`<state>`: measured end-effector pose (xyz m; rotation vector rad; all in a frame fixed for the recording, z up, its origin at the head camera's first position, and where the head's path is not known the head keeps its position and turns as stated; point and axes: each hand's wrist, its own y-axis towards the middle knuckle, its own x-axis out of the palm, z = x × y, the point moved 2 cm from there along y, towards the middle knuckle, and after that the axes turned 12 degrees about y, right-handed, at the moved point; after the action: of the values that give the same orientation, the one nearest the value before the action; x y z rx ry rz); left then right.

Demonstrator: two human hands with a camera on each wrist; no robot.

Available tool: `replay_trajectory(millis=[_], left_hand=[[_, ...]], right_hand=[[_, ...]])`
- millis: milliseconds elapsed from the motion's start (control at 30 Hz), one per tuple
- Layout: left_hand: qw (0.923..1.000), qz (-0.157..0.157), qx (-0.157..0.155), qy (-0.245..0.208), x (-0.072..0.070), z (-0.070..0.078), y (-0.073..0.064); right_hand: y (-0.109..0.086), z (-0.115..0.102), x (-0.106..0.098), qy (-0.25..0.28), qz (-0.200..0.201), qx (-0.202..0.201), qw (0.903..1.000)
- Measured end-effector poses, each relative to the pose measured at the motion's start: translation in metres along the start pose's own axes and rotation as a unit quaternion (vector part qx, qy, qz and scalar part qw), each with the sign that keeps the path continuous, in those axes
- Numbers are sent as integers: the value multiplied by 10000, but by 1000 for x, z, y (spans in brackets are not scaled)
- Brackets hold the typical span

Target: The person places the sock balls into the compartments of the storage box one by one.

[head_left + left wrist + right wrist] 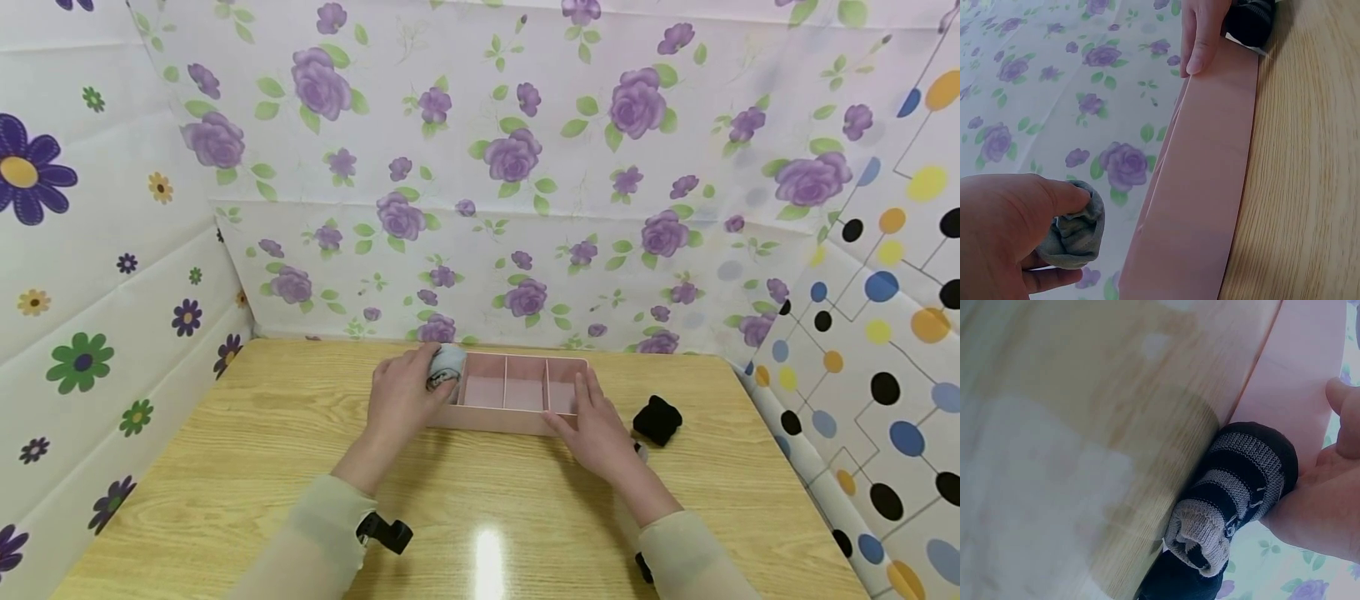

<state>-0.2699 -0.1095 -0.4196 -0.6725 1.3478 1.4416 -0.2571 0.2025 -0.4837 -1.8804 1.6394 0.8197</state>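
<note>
A pink divided box stands near the back of the wooden table. At its left end, my left hand grips a rolled grey sock between thumb and fingers, over the leftmost compartment. The left wrist view shows the folded opening of this grey roll. My right hand rests on the box's right end, its fingers fairly straight and the thumb at the front rim. Beside that hand lies a rolled black-and-grey striped sock, mostly hidden by the wrist in the head view.
A black bundle of fabric lies on the table to the right of the box. Flowered cloth hangs behind the table, and patterned cloths stand at its left and right sides.
</note>
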Motion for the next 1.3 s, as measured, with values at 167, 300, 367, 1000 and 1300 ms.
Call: replay_trajectory(millis=[167, 300, 367, 1000, 1300], left_hand=[[10000, -56, 28, 6, 3, 11, 3], [9999, -100, 71, 28, 7, 19, 4], [9999, -93, 105, 18, 9, 23, 5], [9989, -186, 283, 309, 36, 48, 8], [9979, -221, 203, 572, 48, 50, 10]], right_hand=[[0, 0, 0, 12, -8, -14, 10000], [-1, -1, 0, 23, -20, -8, 10000], [-2, -1, 0, 25, -27, -11, 10000], [-1, 0, -1, -46, 5, -83, 10000], [-2, -1, -1, -37, 0, -81, 10000]])
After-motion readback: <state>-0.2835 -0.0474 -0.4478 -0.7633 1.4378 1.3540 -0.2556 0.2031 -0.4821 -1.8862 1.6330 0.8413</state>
